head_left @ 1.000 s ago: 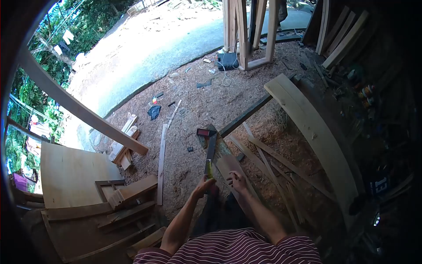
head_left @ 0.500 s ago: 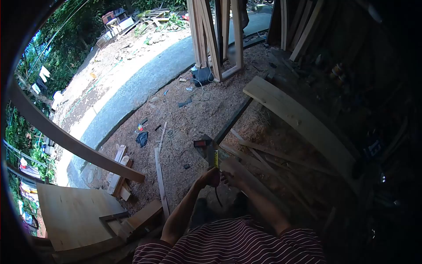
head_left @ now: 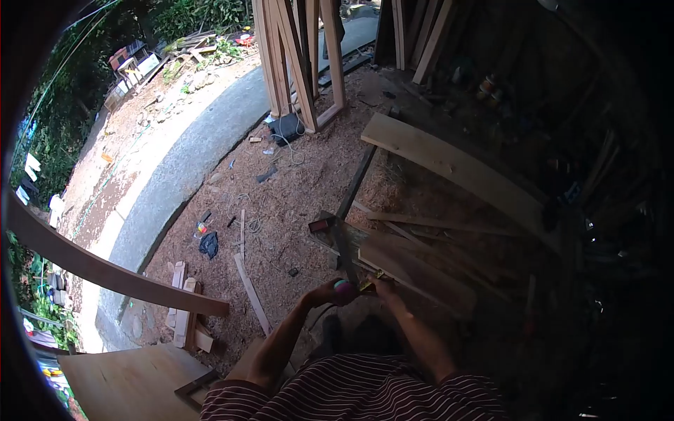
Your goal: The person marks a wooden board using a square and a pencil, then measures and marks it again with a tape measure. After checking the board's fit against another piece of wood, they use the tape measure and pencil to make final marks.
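My left hand (head_left: pixel 323 294) is closed around a roundish tape measure (head_left: pixel 345 292) with pink and teal on its case. Just to the right, my right hand (head_left: pixel 382 287) has its fingers pinched at the short yellow blade (head_left: pixel 369 280) that shows between the hands. Both hands are low in front of my striped shirt. Beyond them a wide wooden board (head_left: pixel 414 274) slants away to the right, and a narrow dark timber (head_left: pixel 344 249) runs up to a small reddish-brown block (head_left: pixel 321 224). Shadow hides the fine detail of my fingers.
A long plank (head_left: pixel 449 161) lies raised at the right. Upright wooden frames (head_left: pixel 298 70) stand at the back near a black case (head_left: pixel 286 128). At left are a curved-looking beam (head_left: pixel 119 274), stacked offcuts (head_left: pixel 184 309) and a plywood sheet (head_left: pixel 126 379). Shavings cover the ground.
The yellow blade, standing up above my left hand before, now lies between both hands. My right hand has moved onto it. The view has shifted, so the surroundings sit further left.
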Demonstrator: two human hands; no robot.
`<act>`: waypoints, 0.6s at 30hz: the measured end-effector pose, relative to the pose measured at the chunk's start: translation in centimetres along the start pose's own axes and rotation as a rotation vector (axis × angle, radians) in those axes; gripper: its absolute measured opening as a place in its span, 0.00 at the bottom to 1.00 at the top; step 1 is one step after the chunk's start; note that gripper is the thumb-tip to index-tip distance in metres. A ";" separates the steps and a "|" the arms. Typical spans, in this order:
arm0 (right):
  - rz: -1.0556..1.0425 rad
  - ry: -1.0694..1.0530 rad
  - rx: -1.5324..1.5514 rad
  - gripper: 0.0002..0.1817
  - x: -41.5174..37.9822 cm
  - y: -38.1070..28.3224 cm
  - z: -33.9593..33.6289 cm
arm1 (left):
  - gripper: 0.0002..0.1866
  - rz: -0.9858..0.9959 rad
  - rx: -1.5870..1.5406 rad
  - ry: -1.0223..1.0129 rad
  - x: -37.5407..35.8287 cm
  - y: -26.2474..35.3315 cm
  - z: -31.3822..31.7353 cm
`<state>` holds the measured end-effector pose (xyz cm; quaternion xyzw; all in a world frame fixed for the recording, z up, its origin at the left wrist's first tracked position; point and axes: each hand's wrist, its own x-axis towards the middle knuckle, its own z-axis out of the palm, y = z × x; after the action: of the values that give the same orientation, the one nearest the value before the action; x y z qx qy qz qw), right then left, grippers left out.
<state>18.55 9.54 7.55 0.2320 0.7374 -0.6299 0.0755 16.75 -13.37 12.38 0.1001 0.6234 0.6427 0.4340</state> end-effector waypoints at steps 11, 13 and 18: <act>0.238 -0.306 0.385 0.25 -3.5 -9.2 -4.8 | 0.32 0.320 -0.232 0.232 0.1 3.6 -0.2; 0.280 -0.263 0.226 0.30 -4.1 -9.8 -7.3 | 0.33 0.291 -0.201 0.252 0.4 4.1 -0.9; -0.073 -0.163 -0.107 0.32 2.9 -3.0 -10.0 | 0.37 0.234 -0.047 0.229 1.5 5.9 -2.0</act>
<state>16.53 19.61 11.01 0.1486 0.7692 -0.6089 0.1247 11.96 -12.83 16.58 0.0879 0.6379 0.7102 0.2845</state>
